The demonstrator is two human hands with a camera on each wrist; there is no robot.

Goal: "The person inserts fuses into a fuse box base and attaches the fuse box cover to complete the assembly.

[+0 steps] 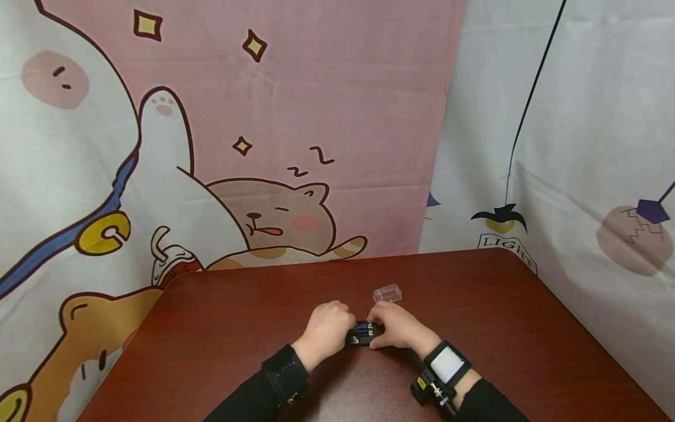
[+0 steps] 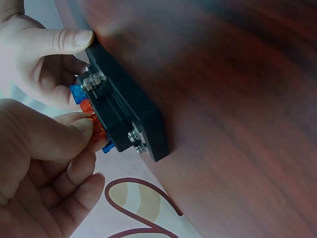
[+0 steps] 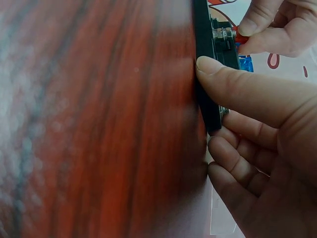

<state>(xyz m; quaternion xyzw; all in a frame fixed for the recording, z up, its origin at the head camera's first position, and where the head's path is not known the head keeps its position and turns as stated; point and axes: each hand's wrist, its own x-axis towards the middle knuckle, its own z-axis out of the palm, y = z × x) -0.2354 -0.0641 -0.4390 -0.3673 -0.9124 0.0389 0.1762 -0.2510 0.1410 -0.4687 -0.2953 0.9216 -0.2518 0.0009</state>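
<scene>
A black fuse box (image 2: 136,106) with metal terminal screws rests on the table between both hands. Red and blue blade fuses sit along its top; one blue fuse (image 2: 78,93) shows near the far end in the left wrist view. Thumb and forefinger of my left hand (image 1: 328,328) pinch a red fuse (image 2: 100,131) at the box. Whether that fuse is fully seated cannot be told, as fingertips cover part of it. My right hand (image 1: 401,328) grips the other end of the box, its thumb against the side of the base (image 3: 210,106).
A clear plastic cover (image 1: 387,292) lies on the reddish-brown table (image 1: 253,316) just beyond the right hand. Printed cloth (image 1: 337,117) hangs behind the table and to its right.
</scene>
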